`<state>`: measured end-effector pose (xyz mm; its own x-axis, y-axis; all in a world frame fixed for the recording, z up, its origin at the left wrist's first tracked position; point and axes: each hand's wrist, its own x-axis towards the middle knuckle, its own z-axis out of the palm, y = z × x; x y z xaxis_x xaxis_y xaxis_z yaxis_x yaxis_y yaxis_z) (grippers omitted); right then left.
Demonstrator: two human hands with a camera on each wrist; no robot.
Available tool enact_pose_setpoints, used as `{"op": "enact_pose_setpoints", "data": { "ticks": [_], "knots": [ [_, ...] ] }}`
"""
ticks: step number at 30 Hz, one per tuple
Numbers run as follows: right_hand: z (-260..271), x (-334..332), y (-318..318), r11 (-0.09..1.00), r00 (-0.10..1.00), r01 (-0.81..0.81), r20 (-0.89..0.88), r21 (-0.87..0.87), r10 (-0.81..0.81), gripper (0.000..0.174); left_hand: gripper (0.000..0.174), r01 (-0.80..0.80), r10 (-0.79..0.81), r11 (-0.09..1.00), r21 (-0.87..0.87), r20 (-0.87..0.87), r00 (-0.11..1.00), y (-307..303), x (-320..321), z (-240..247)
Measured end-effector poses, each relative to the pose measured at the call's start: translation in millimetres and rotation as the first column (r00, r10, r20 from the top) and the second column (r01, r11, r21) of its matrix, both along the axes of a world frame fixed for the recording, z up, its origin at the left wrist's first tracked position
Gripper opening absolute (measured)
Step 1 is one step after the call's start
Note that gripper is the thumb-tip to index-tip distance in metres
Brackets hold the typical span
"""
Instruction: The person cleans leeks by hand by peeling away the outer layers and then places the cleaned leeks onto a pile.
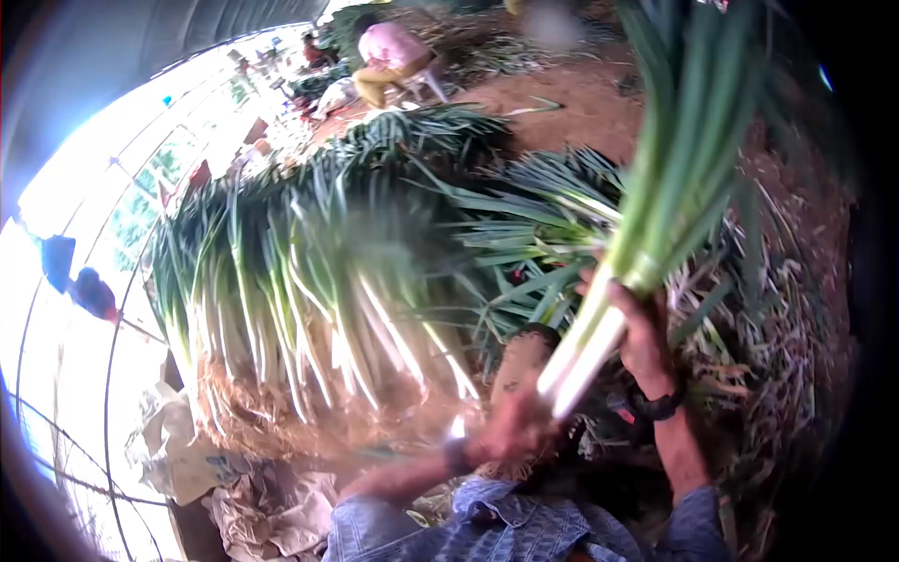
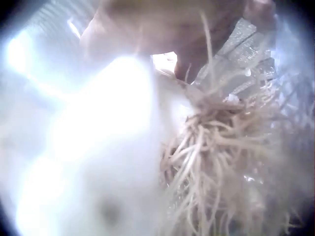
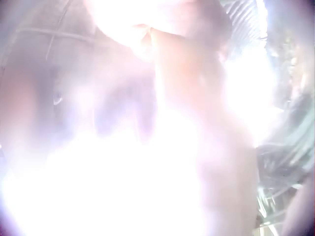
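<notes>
A bunch of long green onions slants up to the right in the head view, with white lower stalks and green leaves at the top. My right hand grips it around the middle, fingers and thumb curled about the stalks. At the white lower ends, my blurred left hand is curled on the bunch. Pale stringy roots show close up in the left wrist view, below part of a hand. Glare washes out most of the right wrist view.
A wide row of green onions lies at the left, roots towards me. More leafy onions lie ahead, with loose trimmings at the right. Crumpled sheeting is at lower left. A person in pink sits farther back.
</notes>
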<state>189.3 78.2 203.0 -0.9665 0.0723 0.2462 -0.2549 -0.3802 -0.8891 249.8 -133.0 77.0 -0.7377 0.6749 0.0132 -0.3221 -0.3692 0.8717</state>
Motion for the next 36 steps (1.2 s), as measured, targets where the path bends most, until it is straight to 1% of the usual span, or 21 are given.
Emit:
{"op": "enact_pose_setpoints", "data": {
  "ticks": [2,3,5,6,8,10,12,14,16,17,19,21,23,25,27,28,29,31,33,34,36],
  "knots": [
    [32,-28,-39,0.926,0.95,-0.258,-0.104,0.277,0.296,0.078,0.065,-0.062,0.025,0.99,0.127,0.276,0.961,-34,-30,53],
    [37,-44,-65,0.904,0.839,-0.3,-0.367,0.304,0.402,0.083,0.072,-0.456,0.367,0.855,-0.249,-0.331,0.869,-60,-41,77],
    [35,-46,-88,0.826,0.879,-0.241,-0.246,0.509,0.408,0.084,0.067,-0.658,0.515,0.753,-0.019,-0.604,0.608,-122,-85,106],
    [32,-49,-93,0.81,0.871,-0.253,-0.239,0.529,0.428,0.085,0.067,-0.633,0.554,0.765,0.117,-0.619,0.557,-166,-103,116],
    [16,-58,-92,0.78,0.863,-0.265,-0.222,0.568,0.455,0.086,0.064,-0.882,0.821,0.446,-0.151,-0.322,0.471,-286,-144,107],
    [-57,-67,-55,0.738,0.934,-0.263,-0.027,0.621,0.356,0.088,0.053,-0.936,0.62,0.064,-0.347,-0.721,0.31,-369,-157,108],
    [-120,-69,-11,0.73,0.964,-0.26,0.122,0.632,0.237,0.078,0.045,-0.871,0.398,-0.335,-0.36,-0.892,0.216,-428,-141,73],
    [-175,-56,34,0.808,0.952,-0.227,0.3,0.544,0.066,0.075,0.047,-0.657,0.371,-0.54,-0.526,-0.85,0.375,-459,-112,36],
    [-227,-42,83,0.802,0.915,-0.218,0.401,0.556,-0.03,0.07,0.05,-0.422,0.392,-0.62,-0.662,-0.727,0.564,-478,-95,8],
    [-257,-34,107,0.789,0.891,-0.18,0.436,0.588,-0.122,0.067,0.05,-0.413,0.406,-0.637,-0.651,-0.739,0.538,-488,-102,-12],
    [-250,-14,126,0.779,0.865,-0.173,0.472,0.602,-0.173,0.052,0.052,-0.373,0.6,-0.493,-0.786,-0.618,0.507,-478,-106,-20],
    [-253,-7,142,0.815,0.805,-0.161,0.551,0.557,-0.217,0.045,0.059,-0.265,0.555,-0.566,-0.781,-0.598,0.578,-482,-106,-31],
    [-250,-7,151,0.807,0.817,-0.174,0.54,0.564,-0.202,0.033,0.063,-0.387,0.326,-0.731,-0.562,-0.786,0.526,-510,-100,-73],
    [-242,-6,154,0.805,0.814,-0.196,0.551,0.56,-0.184,0.026,0.061,-0.099,0.409,-0.804,-0.586,-0.665,0.625,-475,-96,-36],
    [-244,-11,157,0.805,0.873,-0.178,0.468,0.566,-0.136,0.02,0.062,0.078,0.372,-0.897,-0.436,-0.644,0.668,-585,-120,-123],
    [-232,-10,161,0.795,0.886,-0.179,0.447,0.58,-0.127,0.023,0.06,-0.033,0.286,-0.924,-0.382,-0.743,0.606,-558,-124,-112],
    [-226,-11,167,0.782,0.944,-0.126,0.315,0.61,-0.093,0.022,0.077,-0.207,0.292,-0.831,-0.516,-0.722,0.628,-501,-111,-71],
    [-250,-21,195,0.781,0.922,-0.085,0.345,0.618,-0.173,0.014,0.074,-0.404,0.149,-0.84,-0.362,-0.87,0.47,-407,-134,-38],
    [-292,-39,235,0.756,0.909,-0.076,0.357,0.65,-0.216,0.012,0.063,-0.856,0.102,-0.471,-0.216,-0.976,0.19,-379,-172,-77],
    [-302,-47,253,0.655,0.901,-0.07,0.329,0.753,-0.282,0.013,0.054,-0.961,0.543,-0.062,-0.269,-0.817,0.193,-357,-200,-99],
    [-285,-51,262,0.523,0.882,0.069,0.193,0.849,-0.429,0.016,0.041,-0.834,0.558,0.376,-0.403,-0.62,0.551,-249,-227,-61]
  ]
}}
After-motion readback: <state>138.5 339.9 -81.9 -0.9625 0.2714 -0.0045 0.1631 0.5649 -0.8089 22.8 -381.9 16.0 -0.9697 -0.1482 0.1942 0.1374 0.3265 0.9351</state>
